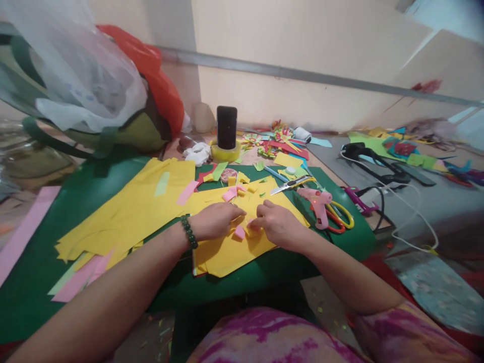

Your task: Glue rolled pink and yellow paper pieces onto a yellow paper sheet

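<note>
My left hand (pixel 215 221), with a green bead bracelet (pixel 188 232) at the wrist, rests low over yellow paper sheets (pixel 223 259). Its fingers are pressed together at a small yellow piece, and what they hold is hidden. Facing it, my right hand (pixel 280 225) has curled fingers, with a small pink paper piece (pixel 250 222) at the tips. Another pink piece (pixel 239 232) lies between the hands, nearer to me. More pink cut pieces (pixel 230 193) and yellow bits (pixel 251 189) lie just beyond my fingers.
Right of the sheets are a box cutter (pixel 290 185), a pink glue gun (pixel 319 204) and scissors (pixel 345 214). A phone (pixel 227 127) stands upright in a yellow tape roll (pixel 226 152). Large yellow paper (pixel 139 201) covers the green mat (pixel 86 189) at left, below a bag (pixel 132 136).
</note>
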Demonstrator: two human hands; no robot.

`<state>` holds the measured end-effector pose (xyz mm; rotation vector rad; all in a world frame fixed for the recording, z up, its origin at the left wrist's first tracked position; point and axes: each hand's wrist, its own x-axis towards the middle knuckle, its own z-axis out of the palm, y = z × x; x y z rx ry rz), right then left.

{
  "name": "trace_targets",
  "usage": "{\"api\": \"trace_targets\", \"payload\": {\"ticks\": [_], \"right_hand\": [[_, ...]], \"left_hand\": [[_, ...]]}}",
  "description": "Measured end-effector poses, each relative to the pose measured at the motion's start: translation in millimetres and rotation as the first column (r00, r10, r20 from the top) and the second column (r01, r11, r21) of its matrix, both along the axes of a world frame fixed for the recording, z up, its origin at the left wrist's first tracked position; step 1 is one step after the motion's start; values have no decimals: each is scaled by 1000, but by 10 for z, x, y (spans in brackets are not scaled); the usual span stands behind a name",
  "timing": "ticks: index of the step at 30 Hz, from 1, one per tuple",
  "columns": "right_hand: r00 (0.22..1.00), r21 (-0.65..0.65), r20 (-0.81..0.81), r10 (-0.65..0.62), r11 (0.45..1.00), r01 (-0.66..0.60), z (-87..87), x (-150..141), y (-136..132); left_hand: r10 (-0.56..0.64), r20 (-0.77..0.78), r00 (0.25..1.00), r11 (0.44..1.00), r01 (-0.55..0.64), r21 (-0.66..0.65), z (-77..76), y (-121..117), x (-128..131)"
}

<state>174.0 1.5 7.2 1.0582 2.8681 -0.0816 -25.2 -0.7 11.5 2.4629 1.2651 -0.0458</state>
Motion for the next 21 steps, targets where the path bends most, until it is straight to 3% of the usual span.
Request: {"api": "trace_targets", "payload": {"ticks": [5,9,13,17,21], "right_hand": [[999,-59,16,-33,998,34,60,-26,-11],[975,-79,-141,-173,983,163,106,73,-55],[929,-136,-268,-255,965,225,-2,167,-111],[902,-186,-328,-281,955,230,-154,172,-158],[850,-247,-412,-329,938,244,-196,125,-245]], "left_hand": [[37,23,999,999,-37,-2,24,1,-12],[115,207,971,993,-119,6,44,89,-106],[265,281,922,956,-289,48,23,216,-233],[277,232,932,953,-297,56,-41,277,-279],[270,212,939,953,-292,80,-55,250,-251]]}}
